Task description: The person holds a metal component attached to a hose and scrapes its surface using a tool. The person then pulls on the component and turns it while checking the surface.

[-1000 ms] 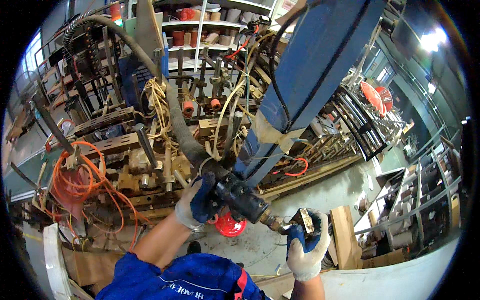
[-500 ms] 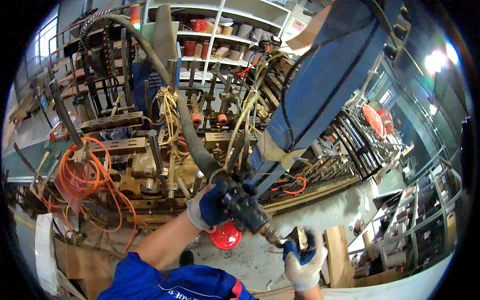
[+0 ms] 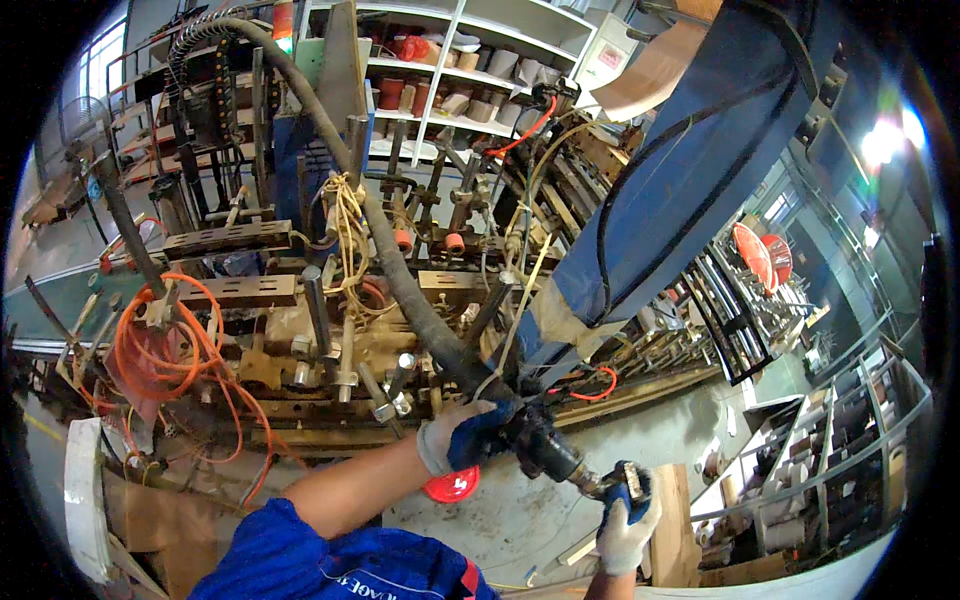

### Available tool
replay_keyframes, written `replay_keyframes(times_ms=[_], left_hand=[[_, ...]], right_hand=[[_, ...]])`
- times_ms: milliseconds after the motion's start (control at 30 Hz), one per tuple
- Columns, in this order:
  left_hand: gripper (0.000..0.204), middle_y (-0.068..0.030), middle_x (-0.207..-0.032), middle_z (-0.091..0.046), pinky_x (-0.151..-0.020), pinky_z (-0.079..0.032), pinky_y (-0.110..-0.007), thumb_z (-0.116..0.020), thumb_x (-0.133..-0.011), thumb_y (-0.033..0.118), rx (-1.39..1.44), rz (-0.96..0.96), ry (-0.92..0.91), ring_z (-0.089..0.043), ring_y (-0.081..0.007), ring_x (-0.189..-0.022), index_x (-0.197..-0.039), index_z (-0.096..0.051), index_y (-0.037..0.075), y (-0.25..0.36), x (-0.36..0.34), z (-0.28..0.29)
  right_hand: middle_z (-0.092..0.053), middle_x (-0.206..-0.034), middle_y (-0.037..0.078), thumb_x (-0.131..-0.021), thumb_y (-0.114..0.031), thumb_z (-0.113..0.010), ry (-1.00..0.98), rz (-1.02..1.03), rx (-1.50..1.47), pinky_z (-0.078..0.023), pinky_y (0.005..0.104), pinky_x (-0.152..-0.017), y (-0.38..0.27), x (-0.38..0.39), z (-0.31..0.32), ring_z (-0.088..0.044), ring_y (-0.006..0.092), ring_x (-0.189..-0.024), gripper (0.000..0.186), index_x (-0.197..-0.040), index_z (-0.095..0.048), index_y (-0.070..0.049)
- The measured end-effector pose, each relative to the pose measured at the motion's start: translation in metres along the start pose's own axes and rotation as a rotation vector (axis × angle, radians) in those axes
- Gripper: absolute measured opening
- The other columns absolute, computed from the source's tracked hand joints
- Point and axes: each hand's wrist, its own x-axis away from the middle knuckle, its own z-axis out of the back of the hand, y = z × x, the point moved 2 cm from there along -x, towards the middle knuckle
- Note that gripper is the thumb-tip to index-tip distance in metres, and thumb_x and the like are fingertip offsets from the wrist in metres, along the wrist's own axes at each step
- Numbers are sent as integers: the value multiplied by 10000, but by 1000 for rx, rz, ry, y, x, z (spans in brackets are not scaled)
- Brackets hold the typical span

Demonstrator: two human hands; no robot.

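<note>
We see gloved hands sharing a black tool (image 3: 547, 447) at the end of a thick hose (image 3: 395, 275), in front of a machine (image 3: 270, 365) crowded with rods. The left hand (image 3: 478, 438) is wrapped round the tool's upper end, near where the hose runs in, though dark glove against dark housing hides the exact finger placement. The right hand (image 3: 630, 520) grips a small block (image 3: 633, 482) between thumb and fingers, just by the metal tip (image 3: 590, 484); whether block and tip are joined, we cannot tell. The tool hangs aslant between the hands, its tip pointing down and to the right.

To handle this well, we would let the left hand carry the weight and check the hose's pull, which could swing the tool. We would keep tip and block in line, steer lightly with the right fingertips and keep them clear of hard edges.

The hose looks ribbed, matte and stiff, bending in a long curve. The tool is a stubby cylinder with a dull sheen; the tip is narrower, stepped, brassy grey. The block shows a flat, pale, dark-flecked face. The gloves look like pale knit with dark blue coated fingers. Beyond rises a smooth blue beam (image 3: 690, 170), wrapped in crinkled tan tape (image 3: 565, 325).
</note>
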Motion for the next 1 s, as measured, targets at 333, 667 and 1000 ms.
replay_keyframes(times_ms=[333,667,1000], left_hand=[[455,-188,-1226,-665,-1015,-505,-451,-561,-1003,291,77,95,166,-656,-308,-1122,-1318,-565,-38,-32,28,47],[621,-253,-1382,-555,-1031,-507,-503,-505,-1023,421,-56,63,433,-591,-373,-1243,-1454,-418,-18,-42,38,47],[475,-136,-1341,-608,-1060,-455,-352,-601,-962,36,-955,-423,825,-575,-215,-1250,-1418,-477,-15,10,97,39]], right_hand=[[-708,-908,113,-828,-32,-654,-153,35,248,-546,313,-740,59,21,-2,-664,160,-781,340,-1159,-623,37],[-711,-856,155,-816,-100,-744,-204,-68,248,-550,342,-737,82,16,-6,-692,223,-759,309,-1086,-659,26],[-698,-1021,121,-826,19,-691,-60,-118,14,-541,308,-834,60,6,2,-668,173,-899,362,-1179,-616,52]])
